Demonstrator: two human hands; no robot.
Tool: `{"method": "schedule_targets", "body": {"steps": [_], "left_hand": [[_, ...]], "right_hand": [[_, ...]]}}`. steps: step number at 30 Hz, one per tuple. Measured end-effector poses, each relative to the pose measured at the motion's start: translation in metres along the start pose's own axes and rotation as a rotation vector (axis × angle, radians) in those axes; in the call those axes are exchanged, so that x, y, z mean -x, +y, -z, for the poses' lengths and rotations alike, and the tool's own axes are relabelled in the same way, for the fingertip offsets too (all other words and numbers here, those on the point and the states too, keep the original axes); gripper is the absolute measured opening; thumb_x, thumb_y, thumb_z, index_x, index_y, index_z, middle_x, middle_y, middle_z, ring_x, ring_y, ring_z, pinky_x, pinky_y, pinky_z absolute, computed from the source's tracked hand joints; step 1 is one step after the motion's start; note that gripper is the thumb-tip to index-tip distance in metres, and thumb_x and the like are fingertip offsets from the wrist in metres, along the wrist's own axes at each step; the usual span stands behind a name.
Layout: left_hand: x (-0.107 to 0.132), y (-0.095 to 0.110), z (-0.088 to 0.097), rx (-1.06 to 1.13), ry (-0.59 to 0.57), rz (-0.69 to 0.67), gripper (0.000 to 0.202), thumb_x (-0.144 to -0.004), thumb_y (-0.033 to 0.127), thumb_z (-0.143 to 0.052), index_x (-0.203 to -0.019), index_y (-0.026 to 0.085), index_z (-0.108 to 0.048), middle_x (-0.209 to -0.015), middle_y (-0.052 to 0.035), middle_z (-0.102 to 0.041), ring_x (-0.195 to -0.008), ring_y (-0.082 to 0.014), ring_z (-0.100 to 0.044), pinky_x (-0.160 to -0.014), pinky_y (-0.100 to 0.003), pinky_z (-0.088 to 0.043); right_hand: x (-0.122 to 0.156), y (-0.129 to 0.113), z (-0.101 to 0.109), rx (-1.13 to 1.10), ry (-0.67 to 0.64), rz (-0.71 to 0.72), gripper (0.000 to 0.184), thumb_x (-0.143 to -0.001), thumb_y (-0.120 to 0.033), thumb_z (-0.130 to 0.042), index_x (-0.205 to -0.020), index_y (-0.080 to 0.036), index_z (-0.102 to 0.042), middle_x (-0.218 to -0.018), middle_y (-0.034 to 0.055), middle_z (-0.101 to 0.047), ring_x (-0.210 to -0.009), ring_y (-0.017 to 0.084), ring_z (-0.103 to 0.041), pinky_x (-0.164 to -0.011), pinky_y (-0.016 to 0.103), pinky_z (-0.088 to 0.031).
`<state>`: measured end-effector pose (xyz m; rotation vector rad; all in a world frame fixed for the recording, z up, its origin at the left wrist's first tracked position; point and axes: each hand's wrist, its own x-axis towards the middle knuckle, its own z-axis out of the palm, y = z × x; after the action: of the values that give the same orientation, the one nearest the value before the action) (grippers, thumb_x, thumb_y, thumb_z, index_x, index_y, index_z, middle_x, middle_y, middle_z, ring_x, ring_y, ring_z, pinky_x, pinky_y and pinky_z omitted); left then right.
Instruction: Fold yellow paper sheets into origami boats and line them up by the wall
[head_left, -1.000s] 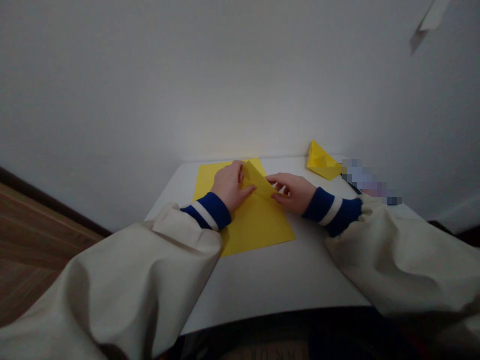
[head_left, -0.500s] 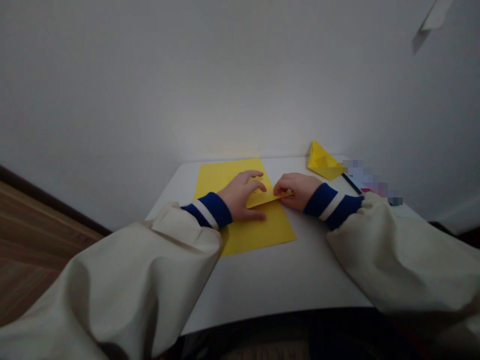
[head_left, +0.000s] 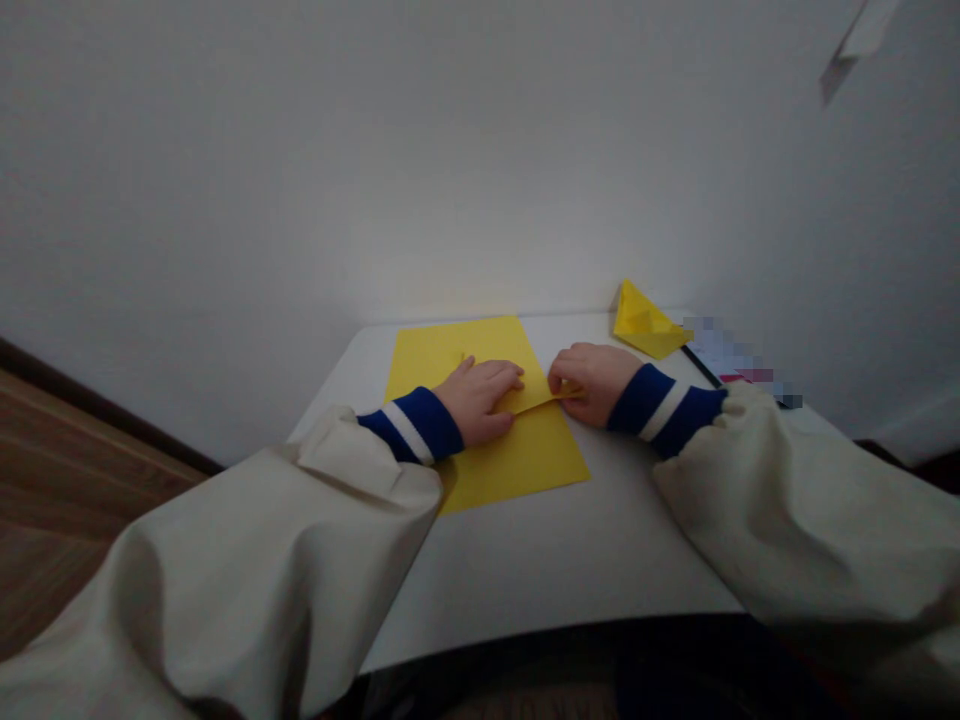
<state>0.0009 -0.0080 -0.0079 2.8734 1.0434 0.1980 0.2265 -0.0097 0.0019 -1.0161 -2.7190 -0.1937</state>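
A large yellow paper sheet (head_left: 517, 470) lies on the white table in the head view. On top of it is a smaller yellow folded paper (head_left: 536, 396), partly hidden by my hands. My left hand (head_left: 484, 400) rests fairly flat over this folded paper, fingers stretched out and thumb by its near edge. With thumb and fingers closed, my right hand (head_left: 592, 385) pinches the right end of the folded paper, just past the sheet's right edge.
At the back right of the white table (head_left: 570, 560) stands a yellow folded paper shape (head_left: 646, 325). Beside it lies a dark-edged flat item (head_left: 701, 365), partly blurred out. A pale wall rises right behind the table, and brown wooden furniture (head_left: 67, 480) is at the left.
My left hand has come down onto the folded paper, its raised, spread fingers now flatter and closer together. My right hand keeps its pinch in nearly the same spot.
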Motion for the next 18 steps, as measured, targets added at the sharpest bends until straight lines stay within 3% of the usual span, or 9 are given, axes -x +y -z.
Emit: {"method": "schedule_targets", "body": {"steps": [2, 4, 7, 11, 18], "left_hand": [[0.001, 0.002, 0.002, -0.046, 0.032, 0.008, 0.035, -0.078, 0.031, -0.048, -0.107, 0.013, -0.053, -0.121, -0.0147, -0.054, -0.113, -0.0285, -0.049, -0.098, -0.054, -0.031], [0.001, 0.002, 0.003, -0.093, 0.067, 0.008, 0.039, -0.081, 0.038, -0.047, -0.111, 0.013, -0.053, -0.116, -0.0146, -0.055, -0.109, -0.0284, -0.051, -0.099, -0.055, -0.029], [-0.002, 0.001, 0.0, -0.117, 0.075, -0.075, 0.051, -0.084, 0.044, -0.045, -0.127, 0.016, -0.046, -0.128, -0.0156, -0.048, -0.117, -0.0298, -0.044, -0.102, -0.055, -0.024], [-0.006, -0.004, -0.008, -0.027, 0.024, -0.201, 0.048, -0.089, 0.035, -0.038, -0.131, 0.013, -0.041, -0.135, -0.0155, -0.044, -0.123, -0.0267, -0.04, -0.102, -0.047, -0.03], [-0.007, -0.008, -0.016, -0.022, 0.083, -0.218, 0.044, -0.085, 0.027, -0.043, -0.125, 0.009, -0.049, -0.125, -0.0166, -0.051, -0.113, -0.0255, -0.047, -0.1, -0.042, -0.036]], "right_hand": [[0.0, 0.0, 0.001, -0.01, -0.012, -0.013, 0.014, -0.07, -0.021, -0.054, -0.082, -0.018, -0.061, -0.084, 0.0054, -0.064, -0.079, 0.019, -0.056, -0.071, 0.029, -0.041], [0.0, -0.001, 0.001, -0.036, -0.033, -0.018, 0.013, -0.074, -0.022, -0.052, -0.083, -0.018, -0.062, -0.084, 0.005, -0.065, -0.078, 0.018, -0.057, -0.071, 0.028, -0.041], [-0.003, -0.006, 0.001, -0.065, -0.07, 0.001, 0.019, -0.083, -0.025, -0.046, -0.086, -0.018, -0.063, -0.084, 0.0055, -0.067, -0.077, 0.017, -0.059, -0.07, 0.028, -0.041], [-0.006, -0.01, 0.001, -0.068, -0.103, 0.037, 0.023, -0.085, -0.027, -0.044, -0.086, -0.017, -0.064, -0.085, 0.0069, -0.068, -0.077, 0.017, -0.06, -0.07, 0.029, -0.041], [-0.004, -0.006, 0.006, -0.01, -0.149, 0.036, 0.02, -0.079, -0.027, -0.05, -0.077, -0.016, -0.066, -0.079, 0.0067, -0.066, -0.072, 0.016, -0.058, -0.066, 0.027, -0.041]]}}
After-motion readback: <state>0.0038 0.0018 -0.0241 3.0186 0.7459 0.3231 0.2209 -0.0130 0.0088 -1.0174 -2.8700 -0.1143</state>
